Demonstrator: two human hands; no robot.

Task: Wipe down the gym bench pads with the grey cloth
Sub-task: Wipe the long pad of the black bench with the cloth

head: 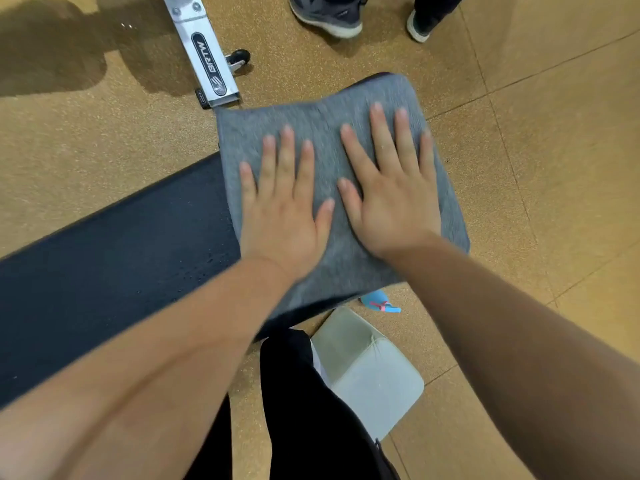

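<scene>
Pressing flat on the grey cloth, both my hands lie with fingers straight and spread, gripping nothing. My left hand is on the nearer left part of the cloth. My right hand is just beside it, a little farther; the thumbs are close but apart. The cloth covers the right end of the dark bench pad, which shows small water drops near the cloth edge. On the floor, far left, is a silver frame bar.
</scene>
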